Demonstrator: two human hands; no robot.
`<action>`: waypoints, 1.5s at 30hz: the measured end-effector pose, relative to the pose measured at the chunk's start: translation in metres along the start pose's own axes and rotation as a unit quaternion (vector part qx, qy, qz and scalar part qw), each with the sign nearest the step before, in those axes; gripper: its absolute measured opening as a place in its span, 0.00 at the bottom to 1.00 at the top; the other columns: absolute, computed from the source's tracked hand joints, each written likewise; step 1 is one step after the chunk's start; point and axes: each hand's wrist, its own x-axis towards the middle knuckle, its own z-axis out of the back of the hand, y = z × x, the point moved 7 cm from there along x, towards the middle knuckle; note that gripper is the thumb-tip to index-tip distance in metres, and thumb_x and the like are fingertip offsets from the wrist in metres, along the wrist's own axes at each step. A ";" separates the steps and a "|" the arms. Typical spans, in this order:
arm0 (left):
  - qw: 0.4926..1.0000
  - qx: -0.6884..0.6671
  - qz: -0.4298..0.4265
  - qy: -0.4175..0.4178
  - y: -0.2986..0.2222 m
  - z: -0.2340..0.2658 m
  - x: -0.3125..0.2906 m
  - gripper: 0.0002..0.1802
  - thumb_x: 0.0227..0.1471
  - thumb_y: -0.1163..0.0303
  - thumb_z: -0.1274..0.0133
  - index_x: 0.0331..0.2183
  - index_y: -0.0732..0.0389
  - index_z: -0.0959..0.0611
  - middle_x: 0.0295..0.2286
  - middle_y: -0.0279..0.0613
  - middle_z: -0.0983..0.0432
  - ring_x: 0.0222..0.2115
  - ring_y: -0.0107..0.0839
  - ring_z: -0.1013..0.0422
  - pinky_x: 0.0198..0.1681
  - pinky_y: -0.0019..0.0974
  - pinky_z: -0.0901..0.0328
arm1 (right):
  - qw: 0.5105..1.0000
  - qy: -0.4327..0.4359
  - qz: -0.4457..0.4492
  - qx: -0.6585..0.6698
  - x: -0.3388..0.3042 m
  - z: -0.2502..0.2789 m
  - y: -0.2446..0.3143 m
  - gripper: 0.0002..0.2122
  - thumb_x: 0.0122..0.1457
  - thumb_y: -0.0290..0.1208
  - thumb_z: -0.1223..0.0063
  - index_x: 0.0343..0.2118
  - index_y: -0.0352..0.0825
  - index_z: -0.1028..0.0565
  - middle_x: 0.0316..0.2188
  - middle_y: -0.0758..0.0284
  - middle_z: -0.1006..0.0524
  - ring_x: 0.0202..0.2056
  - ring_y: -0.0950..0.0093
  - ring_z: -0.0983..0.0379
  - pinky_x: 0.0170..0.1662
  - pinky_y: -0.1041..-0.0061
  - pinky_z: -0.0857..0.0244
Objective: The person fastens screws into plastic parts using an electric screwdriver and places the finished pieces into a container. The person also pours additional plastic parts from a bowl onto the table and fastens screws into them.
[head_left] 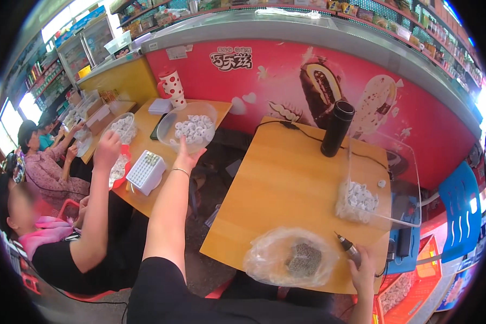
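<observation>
My left arm reaches across to the neighbouring table, where my left hand (188,157) grips the near side of a clear round bowl (213,114). Small white ring-like plastic parts (194,129) lie in that bowl. My right hand (363,268) is closed round a dark electric screwdriver (349,249), its thin tip pointing up and left over the wooden table (275,183). Just left of it, an open clear plastic bag (264,259) holds a heap of tiny grey metal pieces (305,260). A clear box (410,186) with more white parts (360,198) stands beyond my right hand.
A black flask (337,129) stands at the table's far edge, near a dark cable. On the left table are a white rack (147,171), a red tray (125,162) and a polka-dot cup (173,89). A co-worker (70,243) sits left; a blue chair (461,210) is right.
</observation>
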 end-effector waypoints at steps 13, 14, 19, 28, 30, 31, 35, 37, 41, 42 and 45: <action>0.998 0.024 -0.055 0.028 -0.012 -0.008 -0.011 0.24 0.63 0.64 0.67 0.58 0.62 0.42 0.53 0.60 0.39 0.49 0.62 0.36 0.51 0.54 0.33 | 1.000 -0.027 0.006 -0.001 -0.003 0.017 0.014 0.22 0.45 0.21 0.42 0.47 0.32 0.29 0.45 0.55 0.31 0.48 0.56 0.35 0.52 0.64 0.40; 0.998 0.031 -0.043 0.029 0.002 -0.014 -0.021 0.24 0.63 0.64 0.67 0.58 0.62 0.42 0.53 0.60 0.39 0.49 0.62 0.36 0.51 0.54 0.33 | 0.999 -0.036 0.003 -0.006 -0.003 0.022 0.015 0.21 0.46 0.21 0.42 0.46 0.32 0.29 0.44 0.55 0.30 0.48 0.56 0.35 0.52 0.64 0.39; 0.986 0.113 -0.012 0.120 0.069 -0.044 -0.098 0.23 0.58 0.74 0.71 0.55 0.68 0.38 0.52 0.56 0.36 0.50 0.53 0.33 0.45 0.51 0.27 | 0.996 -0.049 0.052 0.059 0.018 0.018 0.053 0.20 0.46 0.22 0.42 0.45 0.31 0.29 0.44 0.55 0.30 0.48 0.56 0.35 0.52 0.64 0.40; 0.953 0.224 -0.065 0.195 0.194 -0.068 -0.178 0.24 0.58 0.75 0.67 0.57 0.58 0.40 0.49 0.50 0.31 0.39 0.46 0.25 0.36 0.43 0.24 | 0.969 0.096 0.194 0.123 0.080 -0.055 0.135 0.29 0.48 0.28 0.40 0.55 0.33 0.36 0.54 0.52 0.36 0.56 0.54 0.41 0.58 0.63 0.45; 0.940 0.254 -0.082 0.211 0.207 -0.076 -0.188 0.31 0.57 0.77 0.67 0.61 0.54 0.50 0.49 0.51 0.32 0.38 0.45 0.25 0.36 0.41 0.24 | 0.972 0.120 0.172 0.101 0.094 -0.080 0.133 0.33 0.50 0.32 0.40 0.59 0.32 0.41 0.58 0.48 0.41 0.60 0.51 0.46 0.61 0.62 0.48; 0.939 0.261 -0.090 0.205 0.211 -0.073 -0.190 0.34 0.57 0.78 0.67 0.62 0.51 0.57 0.51 0.52 0.35 0.37 0.43 0.25 0.35 0.39 0.24 | 0.972 0.122 0.174 0.103 0.100 -0.090 0.134 0.33 0.50 0.32 0.40 0.59 0.32 0.41 0.58 0.48 0.41 0.60 0.51 0.46 0.61 0.62 0.48; 0.903 0.280 -0.198 0.260 0.226 -0.076 -0.191 0.42 0.57 0.80 0.67 0.62 0.49 0.71 0.52 0.54 0.39 0.33 0.37 0.25 0.34 0.35 0.26 | 0.977 0.140 0.122 0.107 0.123 -0.129 0.121 0.39 0.51 0.37 0.39 0.62 0.31 0.48 0.62 0.45 0.49 0.63 0.50 0.51 0.63 0.62 0.52; 0.895 0.294 -0.210 0.261 0.230 -0.074 -0.192 0.42 0.57 0.79 0.66 0.62 0.50 0.71 0.53 0.54 0.39 0.32 0.36 0.25 0.34 0.35 0.26 | 0.978 0.133 0.116 0.109 0.134 -0.142 0.117 0.40 0.51 0.38 0.39 0.63 0.31 0.49 0.62 0.45 0.50 0.63 0.51 0.52 0.64 0.63 0.53; 0.887 0.315 -0.208 0.267 0.236 -0.079 -0.198 0.42 0.57 0.78 0.65 0.62 0.52 0.71 0.54 0.53 0.42 0.31 0.35 0.25 0.36 0.35 0.26 | 0.982 0.131 0.047 0.125 0.153 -0.166 0.100 0.45 0.49 0.41 0.37 0.63 0.29 0.55 0.63 0.46 0.52 0.63 0.52 0.51 0.63 0.64 0.52; 0.887 0.315 -0.206 0.268 0.237 -0.082 -0.199 0.42 0.57 0.78 0.65 0.62 0.52 0.71 0.54 0.53 0.42 0.31 0.35 0.25 0.36 0.35 0.26 | 0.983 0.117 0.033 0.135 0.158 -0.169 0.094 0.48 0.48 0.42 0.36 0.64 0.29 0.57 0.63 0.47 0.52 0.63 0.52 0.50 0.63 0.64 0.51; 0.889 0.312 -0.210 0.260 0.238 -0.082 -0.201 0.42 0.57 0.79 0.65 0.62 0.52 0.71 0.56 0.53 0.45 0.33 0.36 0.25 0.36 0.34 0.26 | 0.982 0.131 0.020 0.134 0.163 -0.166 0.099 0.51 0.45 0.42 0.33 0.64 0.29 0.58 0.63 0.47 0.52 0.63 0.54 0.50 0.63 0.64 0.50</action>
